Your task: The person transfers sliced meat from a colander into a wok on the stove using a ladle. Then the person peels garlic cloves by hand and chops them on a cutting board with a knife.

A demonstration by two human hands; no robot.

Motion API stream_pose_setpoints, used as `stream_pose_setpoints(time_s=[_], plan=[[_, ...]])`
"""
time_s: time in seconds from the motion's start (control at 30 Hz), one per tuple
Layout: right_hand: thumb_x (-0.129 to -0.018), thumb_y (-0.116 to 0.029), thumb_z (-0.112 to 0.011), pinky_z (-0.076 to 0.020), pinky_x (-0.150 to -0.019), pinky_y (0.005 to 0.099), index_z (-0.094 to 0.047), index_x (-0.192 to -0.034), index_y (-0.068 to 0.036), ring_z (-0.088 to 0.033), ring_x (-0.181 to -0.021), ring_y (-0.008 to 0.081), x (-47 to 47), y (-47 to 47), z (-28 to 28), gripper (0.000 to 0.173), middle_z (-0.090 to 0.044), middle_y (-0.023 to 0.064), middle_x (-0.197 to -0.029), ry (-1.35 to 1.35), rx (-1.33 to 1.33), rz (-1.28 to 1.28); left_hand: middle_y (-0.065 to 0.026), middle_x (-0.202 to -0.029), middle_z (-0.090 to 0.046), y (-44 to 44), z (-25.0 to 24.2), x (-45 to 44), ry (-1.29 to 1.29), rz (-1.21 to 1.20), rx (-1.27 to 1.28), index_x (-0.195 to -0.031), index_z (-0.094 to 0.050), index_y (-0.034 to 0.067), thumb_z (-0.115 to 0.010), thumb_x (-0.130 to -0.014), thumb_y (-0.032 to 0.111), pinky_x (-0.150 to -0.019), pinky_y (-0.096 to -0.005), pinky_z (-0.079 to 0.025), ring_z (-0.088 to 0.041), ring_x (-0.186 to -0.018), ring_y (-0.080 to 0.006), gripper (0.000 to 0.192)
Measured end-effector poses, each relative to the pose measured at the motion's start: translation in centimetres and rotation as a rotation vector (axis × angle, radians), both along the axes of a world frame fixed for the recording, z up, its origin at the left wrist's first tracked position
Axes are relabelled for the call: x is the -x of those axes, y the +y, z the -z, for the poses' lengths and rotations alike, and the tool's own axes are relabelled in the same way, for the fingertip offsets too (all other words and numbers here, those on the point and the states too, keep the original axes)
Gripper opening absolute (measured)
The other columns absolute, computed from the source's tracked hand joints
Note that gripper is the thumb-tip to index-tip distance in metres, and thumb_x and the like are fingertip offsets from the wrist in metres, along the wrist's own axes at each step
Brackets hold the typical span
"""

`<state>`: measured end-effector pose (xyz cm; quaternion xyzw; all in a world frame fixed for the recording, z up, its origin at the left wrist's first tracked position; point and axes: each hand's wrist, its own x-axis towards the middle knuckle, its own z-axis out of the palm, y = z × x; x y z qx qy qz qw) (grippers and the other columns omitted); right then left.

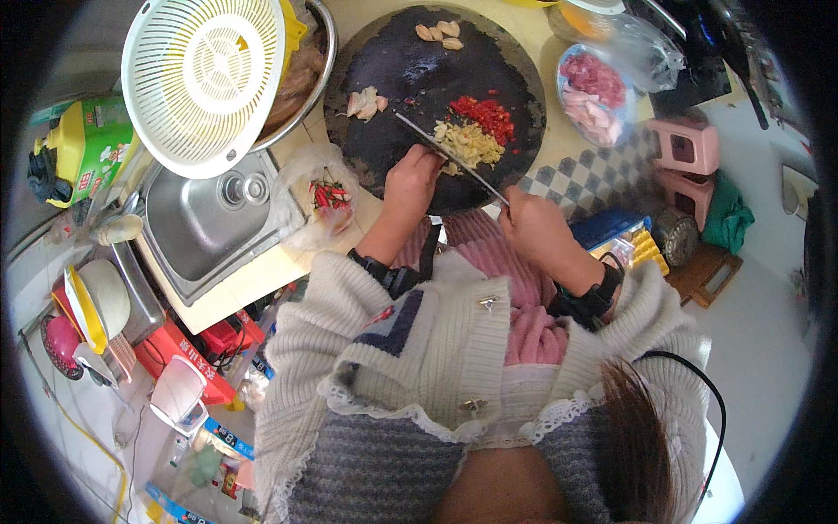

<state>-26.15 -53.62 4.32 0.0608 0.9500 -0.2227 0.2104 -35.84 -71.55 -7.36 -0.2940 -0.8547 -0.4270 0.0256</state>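
My right hand point(537, 223) grips the handle of a kitchen knife point(452, 156); the blade is seen nearly edge-on and slants up to the left across a round dark chopping board point(386, 154). My left hand point(414, 175) is on the board beside the blade with its fingers curled; whether anything is under them is hidden. Chopped garlic point(473, 143) lies just beyond the blade, touching a heap of chopped red chili point(488, 119). Several whole garlic cloves point(440, 34) rest near the board's far edge. Garlic skins or cloves point(366, 103) form a small pile at the left.
Left of the board are a plastic bag of red chilies point(329, 195), a steel sink point(203, 229) and a white colander point(203, 78) over a metal basin point(321, 85). A plate of sliced raw meat point(594, 98) stands right. Pink stools point(684, 145) are lower right.
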Motion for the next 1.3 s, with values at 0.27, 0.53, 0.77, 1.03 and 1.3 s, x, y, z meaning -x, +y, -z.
stream_pose_setpoints(time_s=[0.27, 0.53, 0.77, 1.03, 1.3], plan=[[-0.083, -0.014, -0.055, -0.0515, -0.062, 0.0512, -0.051, -0.086, 0.003, -0.063, -0.068, 0.0431, 0.9, -0.9, 1.4, 0.018, -0.062, 0.0251, -0.07, -0.006, 0.012, -0.001, -0.0109, -0.088, -0.058, -0.1, -0.6, -0.2, -0.024, 0.016, 0.061, -0.082, -0.061, 0.002, -0.064, -0.075, 0.003, -0.061, -0.0376, -0.052, -0.063, -0.073, -0.0301, 0.008], [-0.083, -0.012, -0.054, -0.0477, -0.062, 0.0526, -0.05, -0.084, 0.002, -0.06, -0.068, 0.0442, 0.4, -0.6, 0.3, 0.015, -0.06, 0.0251, -0.07, 0.006, 0.035, 0.025, -0.0104, -0.086, -0.059, -0.3, -0.1, -0.2, 0.003, 0.02, 0.034, -0.083, -0.062, 0.003, -0.062, -0.075, 0.003, -0.064, -0.0365, -0.052, -0.063, -0.075, -0.0291, 0.009], [-0.083, -0.013, -0.054, -0.0514, -0.062, 0.0521, -0.052, -0.083, 0.003, -0.063, -0.069, 0.0431, 0.7, -1.3, 1.1, 0.017, -0.062, 0.0263, -0.07, -0.016, 0.039, 0.034, -0.0098, -0.085, -0.059, -0.7, 0.2, 0.0, 0.035, 0.044, 0.072, -0.085, -0.064, 0.004, -0.062, -0.072, 0.004, -0.065, -0.0367, -0.052, -0.062, -0.077, -0.0286, 0.013], [-0.083, -0.013, -0.055, -0.0508, -0.06, 0.0513, -0.052, -0.082, 0.003, -0.063, -0.065, 0.0426, 0.5, -0.9, 1.0, 0.016, -0.061, 0.0256, -0.068, 0.074, 0.048, 0.032, -0.0121, -0.084, -0.055, -1.5, -1.9, -1.0, -0.206, 0.005, 0.088, -0.089, -0.06, 0.003, -0.068, -0.075, 0.006, -0.066, -0.0373, -0.05, -0.06, -0.077, -0.0307, 0.016], [-0.083, -0.014, -0.055, -0.0511, -0.062, 0.0517, -0.052, -0.084, 0.003, -0.063, -0.068, 0.0428, 1.7, 0.8, -0.5, 0.017, -0.062, 0.0252, -0.071, 0.057, -0.024, 0.037, -0.0156, -0.09, -0.052, 0.4, -2.5, 0.0, -0.206, 0.018, 0.044, -0.091, -0.054, 0.003, -0.065, -0.077, 0.003, -0.065, -0.0425, -0.049, -0.058, -0.078, -0.0374, 0.018]])
